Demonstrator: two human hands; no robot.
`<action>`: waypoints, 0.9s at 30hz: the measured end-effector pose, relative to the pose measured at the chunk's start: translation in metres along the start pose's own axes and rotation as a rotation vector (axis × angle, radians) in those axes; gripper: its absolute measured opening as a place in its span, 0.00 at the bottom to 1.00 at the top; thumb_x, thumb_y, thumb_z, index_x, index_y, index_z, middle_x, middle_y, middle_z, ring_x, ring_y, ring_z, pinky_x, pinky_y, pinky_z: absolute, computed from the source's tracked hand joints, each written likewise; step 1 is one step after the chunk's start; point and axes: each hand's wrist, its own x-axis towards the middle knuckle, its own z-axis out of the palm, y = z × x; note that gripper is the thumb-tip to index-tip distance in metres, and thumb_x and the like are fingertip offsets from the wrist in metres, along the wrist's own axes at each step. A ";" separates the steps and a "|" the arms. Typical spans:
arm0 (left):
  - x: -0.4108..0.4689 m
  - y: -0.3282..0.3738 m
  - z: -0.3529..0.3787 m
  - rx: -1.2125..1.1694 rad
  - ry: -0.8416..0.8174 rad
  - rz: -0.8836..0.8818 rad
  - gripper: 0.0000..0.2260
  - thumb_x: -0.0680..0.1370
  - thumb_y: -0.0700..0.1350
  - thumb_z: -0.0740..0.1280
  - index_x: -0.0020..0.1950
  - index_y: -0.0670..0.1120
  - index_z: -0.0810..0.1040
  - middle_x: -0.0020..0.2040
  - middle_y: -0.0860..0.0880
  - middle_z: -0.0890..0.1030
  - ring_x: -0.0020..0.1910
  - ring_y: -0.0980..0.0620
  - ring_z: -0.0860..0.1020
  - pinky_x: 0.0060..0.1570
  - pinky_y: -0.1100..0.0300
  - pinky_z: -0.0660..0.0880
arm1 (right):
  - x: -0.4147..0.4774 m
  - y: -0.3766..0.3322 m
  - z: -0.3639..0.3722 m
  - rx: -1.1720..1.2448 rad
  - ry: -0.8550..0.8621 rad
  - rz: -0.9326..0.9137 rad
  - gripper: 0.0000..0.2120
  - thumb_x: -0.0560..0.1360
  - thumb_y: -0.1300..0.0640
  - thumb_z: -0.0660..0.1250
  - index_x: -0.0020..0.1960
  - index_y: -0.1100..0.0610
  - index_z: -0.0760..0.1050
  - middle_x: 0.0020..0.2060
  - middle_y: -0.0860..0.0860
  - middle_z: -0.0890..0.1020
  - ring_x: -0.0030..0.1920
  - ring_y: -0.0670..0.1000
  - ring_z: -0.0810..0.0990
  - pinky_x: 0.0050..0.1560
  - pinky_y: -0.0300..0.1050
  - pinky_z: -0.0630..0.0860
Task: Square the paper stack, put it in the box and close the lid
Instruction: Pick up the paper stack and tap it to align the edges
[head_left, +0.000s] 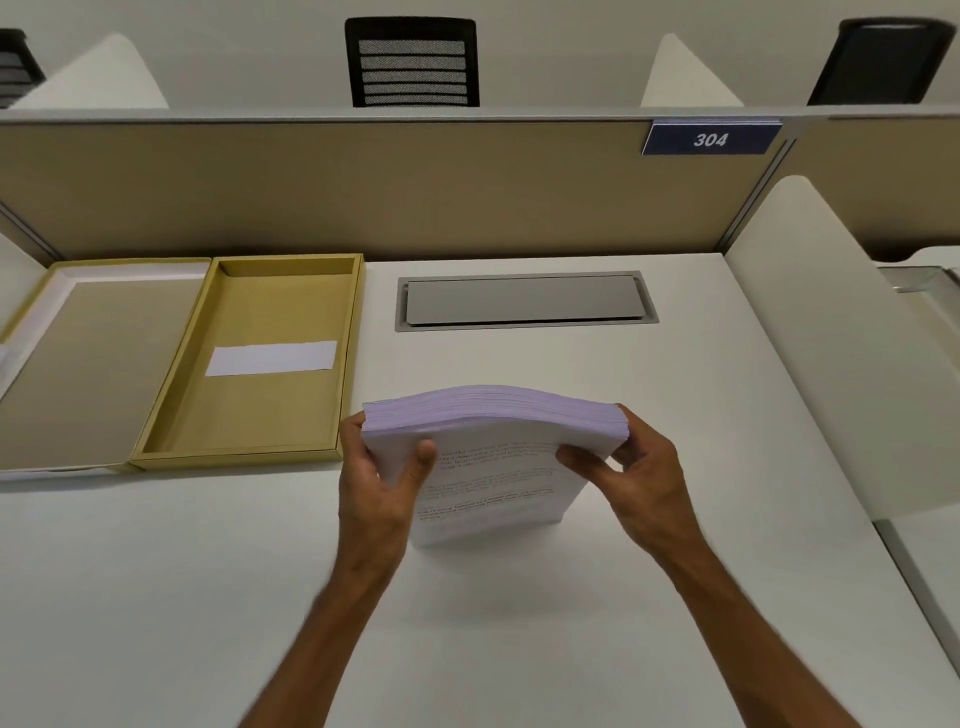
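A thick stack of printed white paper (493, 457) stands upright on its lower edge on the white desk (519, 623), its top edge bowed upward. My left hand (376, 483) grips the stack's left side with the thumb across the printed front. My right hand (631, 467) grips the right side the same way. To the left lies the open yellow box (182, 405); a white label sits on its floor. Its hinged lid (78, 364) lies flat open further left.
A grey cable hatch (524, 300) is set into the desk behind the stack. A tan partition (363, 187) with a blue "304" sign (710, 139) closes the back. A white side divider (841, 353) bounds the right. Black chairs stand beyond the partition.
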 end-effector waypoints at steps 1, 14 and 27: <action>0.000 -0.002 -0.007 0.065 -0.026 -0.003 0.19 0.71 0.63 0.72 0.58 0.66 0.70 0.50 0.65 0.81 0.51 0.64 0.79 0.48 0.69 0.76 | -0.001 0.002 -0.002 -0.012 -0.015 0.005 0.19 0.70 0.63 0.76 0.52 0.41 0.80 0.47 0.41 0.86 0.50 0.45 0.83 0.51 0.34 0.77; -0.006 -0.010 -0.029 0.258 0.014 0.106 0.20 0.72 0.34 0.74 0.55 0.58 0.80 0.43 0.77 0.80 0.44 0.70 0.81 0.45 0.77 0.73 | 0.000 0.026 -0.008 -0.053 0.003 0.002 0.18 0.70 0.69 0.75 0.58 0.56 0.82 0.48 0.40 0.87 0.49 0.45 0.85 0.50 0.35 0.79; -0.007 -0.023 -0.036 0.229 -0.038 0.043 0.20 0.74 0.35 0.74 0.53 0.61 0.77 0.44 0.75 0.81 0.46 0.70 0.81 0.44 0.78 0.72 | -0.003 0.034 -0.003 -0.078 -0.014 0.015 0.19 0.72 0.66 0.75 0.61 0.54 0.80 0.53 0.42 0.85 0.54 0.47 0.84 0.54 0.37 0.79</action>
